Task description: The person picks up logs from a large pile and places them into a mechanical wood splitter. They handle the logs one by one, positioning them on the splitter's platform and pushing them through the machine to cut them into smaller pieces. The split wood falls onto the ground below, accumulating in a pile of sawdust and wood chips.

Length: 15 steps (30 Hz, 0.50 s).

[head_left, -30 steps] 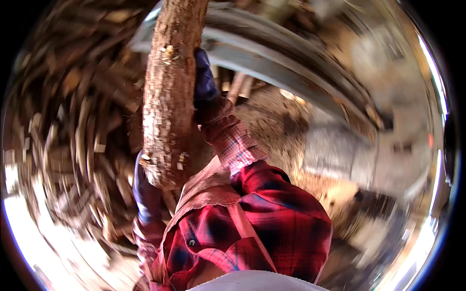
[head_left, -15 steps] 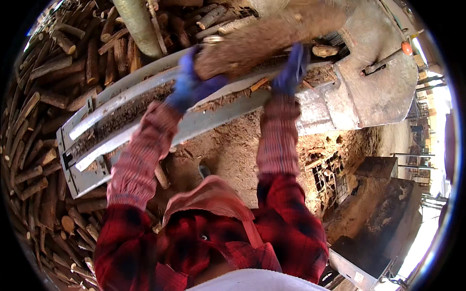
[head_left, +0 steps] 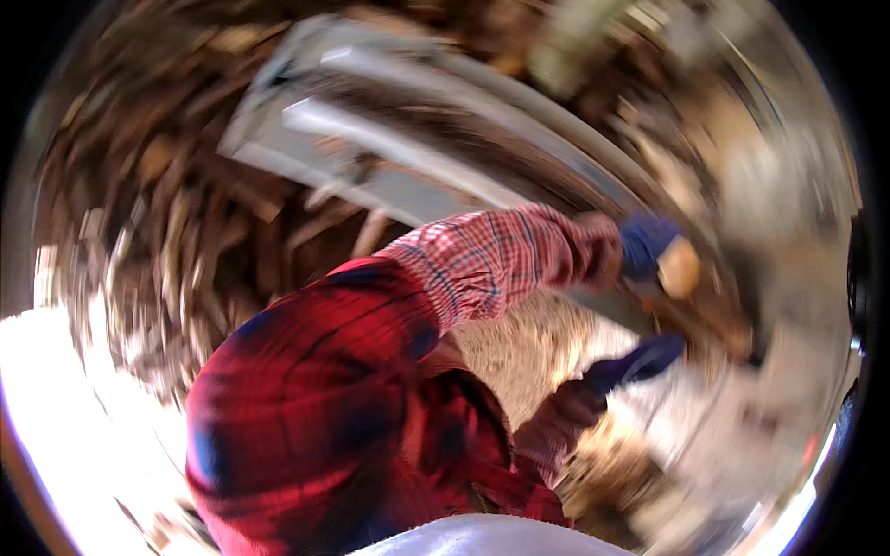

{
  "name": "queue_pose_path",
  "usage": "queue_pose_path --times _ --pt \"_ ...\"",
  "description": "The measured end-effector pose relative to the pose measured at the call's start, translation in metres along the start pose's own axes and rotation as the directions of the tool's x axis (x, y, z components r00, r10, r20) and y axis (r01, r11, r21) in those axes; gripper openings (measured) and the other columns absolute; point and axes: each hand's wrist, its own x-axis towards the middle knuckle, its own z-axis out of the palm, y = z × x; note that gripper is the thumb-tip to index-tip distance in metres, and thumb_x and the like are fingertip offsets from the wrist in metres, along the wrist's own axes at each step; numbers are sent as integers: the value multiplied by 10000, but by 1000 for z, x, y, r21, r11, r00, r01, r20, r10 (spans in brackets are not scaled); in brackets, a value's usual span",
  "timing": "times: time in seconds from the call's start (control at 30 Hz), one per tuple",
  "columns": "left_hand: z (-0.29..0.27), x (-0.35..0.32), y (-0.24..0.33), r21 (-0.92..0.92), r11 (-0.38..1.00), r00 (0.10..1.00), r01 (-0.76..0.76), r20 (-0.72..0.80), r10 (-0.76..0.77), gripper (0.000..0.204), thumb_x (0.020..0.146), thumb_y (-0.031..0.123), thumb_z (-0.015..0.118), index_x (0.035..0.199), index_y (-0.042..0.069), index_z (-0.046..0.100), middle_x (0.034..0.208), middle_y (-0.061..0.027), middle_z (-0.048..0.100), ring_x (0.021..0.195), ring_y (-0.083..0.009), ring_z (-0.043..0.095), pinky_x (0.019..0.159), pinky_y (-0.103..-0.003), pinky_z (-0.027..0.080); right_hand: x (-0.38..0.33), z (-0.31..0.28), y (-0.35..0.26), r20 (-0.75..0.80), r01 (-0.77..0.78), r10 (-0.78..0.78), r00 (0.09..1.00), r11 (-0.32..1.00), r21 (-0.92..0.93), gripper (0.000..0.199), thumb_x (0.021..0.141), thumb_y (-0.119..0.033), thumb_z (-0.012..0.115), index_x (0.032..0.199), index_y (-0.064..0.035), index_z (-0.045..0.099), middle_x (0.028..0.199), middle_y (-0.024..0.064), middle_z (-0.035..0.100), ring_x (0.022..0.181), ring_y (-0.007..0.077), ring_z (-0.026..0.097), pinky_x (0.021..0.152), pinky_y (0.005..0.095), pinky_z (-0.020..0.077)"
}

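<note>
A thick log lies along the metal trough [head_left: 399, 139] on the right, its pale cut end [head_left: 679, 269] facing back toward me. My left hand [head_left: 647, 246], in a blue glove, is closed against that end of the log, with part of the fingers hidden behind it. On the near side of the log is my right hand [head_left: 640, 363], also blue-gloved, its fingers stretched out flat toward the bark. Motion blur hides whether they touch it. Both forearms wear checked sleeves over red plaid.
Piled cut wood [head_left: 185, 195] fills the left side and the ground beyond the trough. A pale metal housing [head_left: 732, 408] stands at the right end. Sawdust [head_left: 519, 343] covers the ground below the trough.
My view has swung round, so the trough now runs down to the right. The log, earlier lifted above the trough between both hands, is now down in it at the housing end.
</note>
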Motion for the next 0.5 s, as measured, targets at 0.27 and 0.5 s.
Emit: queue_pose_path --times 0.27,0.5 --pt "-384 -229 -53 -17 975 724 223 -667 -177 487 820 206 666 1254 23 540 1175 -203 599 1097 -370 581 949 -440 473 -180 213 -166 840 -38 -420 343 888 459 782 908 -590 524 1232 122 504 1128 224 602 987 286 625 824 391 520" --pt "-550 -563 -118 -597 351 -273 721 -711 -647 463 841 276 629 1235 38 578 1106 -176 669 1054 -301 638 926 -372 491 -430 393 -248 788 -448 -425 -445 868 215 540 893 -178 661 1340 59 471 1280 206 571 1146 281 584 997 380 457"
